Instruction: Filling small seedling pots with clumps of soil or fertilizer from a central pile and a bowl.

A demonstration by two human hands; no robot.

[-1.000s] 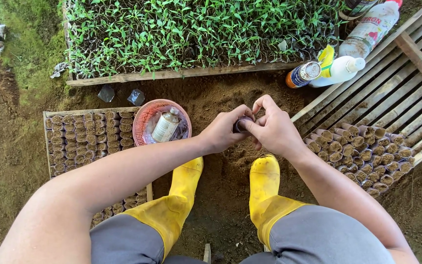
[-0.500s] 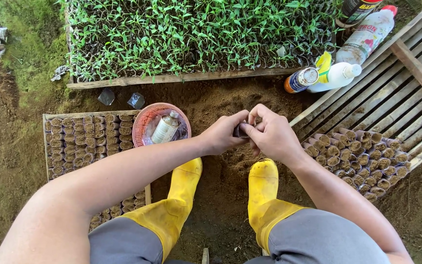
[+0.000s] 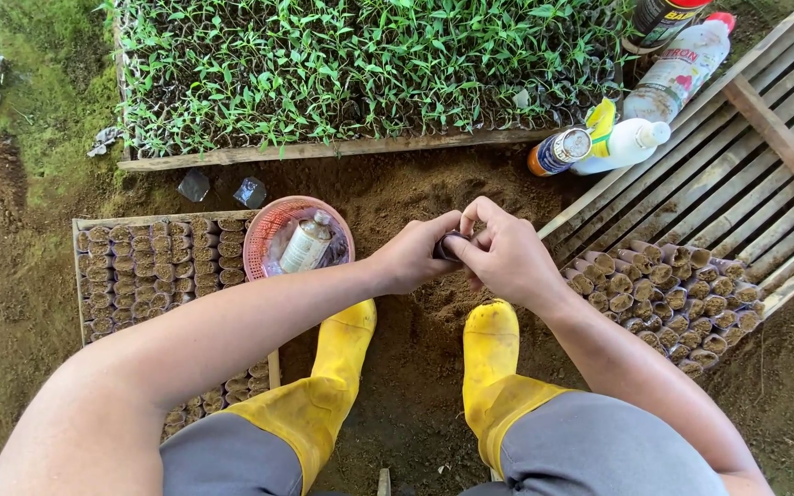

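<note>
Head view: pink basket (image 3: 264,241) holds a bottle (image 3: 306,243).

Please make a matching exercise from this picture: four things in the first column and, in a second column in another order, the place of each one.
Things:
1. small dark pot
2. pink basket
3. seedling tray
4. yellow boots

Places:
A. on the soil under the hands
B. at the top, full of green seedlings
C. between left hand and right hand
D. on the tray of filled pots, left

Pairs: 1-C, 2-D, 3-B, 4-A
</note>
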